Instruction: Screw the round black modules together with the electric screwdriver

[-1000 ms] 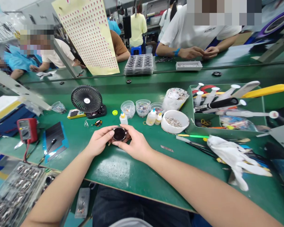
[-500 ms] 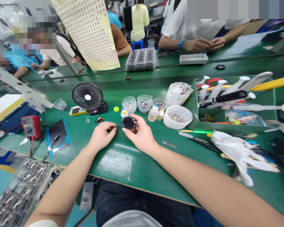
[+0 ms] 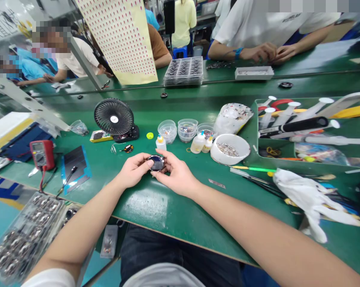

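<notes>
A small round black disc with a glossy face is held between both my hands just above the green bench. My left hand pinches its left edge with thumb and fingertips. My right hand curls round its right side and underside. A small white glue bottle stands just behind the disc.
Behind my hands stand a black desk fan, clear cups of small parts, a white bowl of metal pieces and a green tool tray. A red multimeter lies left, white gloves right. Other people work across the bench.
My left hand, resting apart on the bench half a second ago, has come back onto the disc. Both hands now hold it together again, nearer to me.
</notes>
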A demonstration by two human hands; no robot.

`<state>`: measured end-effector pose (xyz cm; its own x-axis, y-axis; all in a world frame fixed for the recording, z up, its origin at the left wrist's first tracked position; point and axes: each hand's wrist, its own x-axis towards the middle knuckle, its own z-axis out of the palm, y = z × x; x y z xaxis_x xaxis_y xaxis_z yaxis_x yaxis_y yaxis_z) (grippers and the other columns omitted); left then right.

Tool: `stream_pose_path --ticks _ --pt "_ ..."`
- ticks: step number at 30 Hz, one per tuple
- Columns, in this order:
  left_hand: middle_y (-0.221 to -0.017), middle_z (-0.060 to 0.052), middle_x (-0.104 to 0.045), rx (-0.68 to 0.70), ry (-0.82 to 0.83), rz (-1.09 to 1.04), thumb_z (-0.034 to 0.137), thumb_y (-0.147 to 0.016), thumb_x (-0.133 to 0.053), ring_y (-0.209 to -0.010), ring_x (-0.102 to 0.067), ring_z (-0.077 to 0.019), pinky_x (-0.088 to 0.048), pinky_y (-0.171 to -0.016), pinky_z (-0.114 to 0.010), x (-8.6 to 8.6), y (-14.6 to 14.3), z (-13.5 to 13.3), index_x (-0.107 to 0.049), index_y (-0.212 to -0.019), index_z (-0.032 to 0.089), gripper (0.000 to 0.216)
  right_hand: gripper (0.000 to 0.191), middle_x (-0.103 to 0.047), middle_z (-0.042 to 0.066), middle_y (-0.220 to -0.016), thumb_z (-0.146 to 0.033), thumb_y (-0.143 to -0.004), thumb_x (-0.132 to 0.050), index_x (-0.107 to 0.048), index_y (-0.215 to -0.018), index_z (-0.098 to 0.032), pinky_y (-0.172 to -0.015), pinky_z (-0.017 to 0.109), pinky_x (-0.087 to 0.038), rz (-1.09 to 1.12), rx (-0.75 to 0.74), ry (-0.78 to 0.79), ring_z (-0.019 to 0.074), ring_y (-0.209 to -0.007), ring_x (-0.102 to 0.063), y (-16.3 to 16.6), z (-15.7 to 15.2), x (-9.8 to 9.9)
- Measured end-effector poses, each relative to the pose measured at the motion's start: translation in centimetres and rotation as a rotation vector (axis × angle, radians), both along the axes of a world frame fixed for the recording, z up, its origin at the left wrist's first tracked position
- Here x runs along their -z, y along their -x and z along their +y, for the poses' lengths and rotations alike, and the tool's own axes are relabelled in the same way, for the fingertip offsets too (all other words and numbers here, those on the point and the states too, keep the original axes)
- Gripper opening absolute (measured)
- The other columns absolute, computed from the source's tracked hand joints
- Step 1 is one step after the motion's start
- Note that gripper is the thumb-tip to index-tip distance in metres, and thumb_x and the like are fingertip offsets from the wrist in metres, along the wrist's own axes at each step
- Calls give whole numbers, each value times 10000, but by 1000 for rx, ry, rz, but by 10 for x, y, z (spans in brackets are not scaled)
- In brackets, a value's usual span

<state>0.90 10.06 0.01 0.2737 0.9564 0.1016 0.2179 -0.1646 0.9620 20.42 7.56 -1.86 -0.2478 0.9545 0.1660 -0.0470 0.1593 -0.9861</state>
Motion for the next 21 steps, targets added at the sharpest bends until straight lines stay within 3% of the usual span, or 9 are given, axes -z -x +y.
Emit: stream_pose_path --ticks 6,9,12,18,21 --pt "-540 48 -550 -36 29 -48 696 -870 -718 -447 -459 -86 -378 -466 -220 0 -2 -1 -687 -885 169 528 594 -761 48 -970 -478 -883 -811 -589 -1356 -196 -842 426 -685 296 -124 239 197 -807 -779 1 7 -2" --pt "-552 54 -559 -43 22 -61 677 -876 -721 -448 -474 -87 -391 -479 -221 0 -2 -2 -669 -914 176 505 569 -767 56 -1041 -487 -844 -855 -625 -1288 -214 -877 435 -690 283 -81 203 194 -849 -775 3 7 -3" --pt "-585 44 -591 -40 -4 -57 608 -853 -777 -493 -514 -97 -420 -512 -227 -2 -1 -6 -667 -877 182 441 429 -755 49 -1010 -484 -890 -808 -662 -1188 -212 -859 414 -694 258 -51 171 172 -811 -750 5 4 -4" --pt "-870 -50 -766 -72 -84 -35 574 -897 -725 -763 -679 -175 -551 -719 -289 -6 -1 -7 -754 -958 183 396 349 -694 65 -1103 -371 -988 -654 -648 -1302 -219 -713 346 -682 58 -59 6 130 -681 -732 4 -6 -4" --pt "-892 -65 -783 -81 -96 -7 550 -899 -730 -805 -699 -196 -565 -766 -309 -5 -1 -7 -774 -937 183 372 359 -680 26 -980 -322 -993 -628 -585 -1334 -217 -672 313 -654 8 -19 -38 134 -669 -735 4 -9 -3"
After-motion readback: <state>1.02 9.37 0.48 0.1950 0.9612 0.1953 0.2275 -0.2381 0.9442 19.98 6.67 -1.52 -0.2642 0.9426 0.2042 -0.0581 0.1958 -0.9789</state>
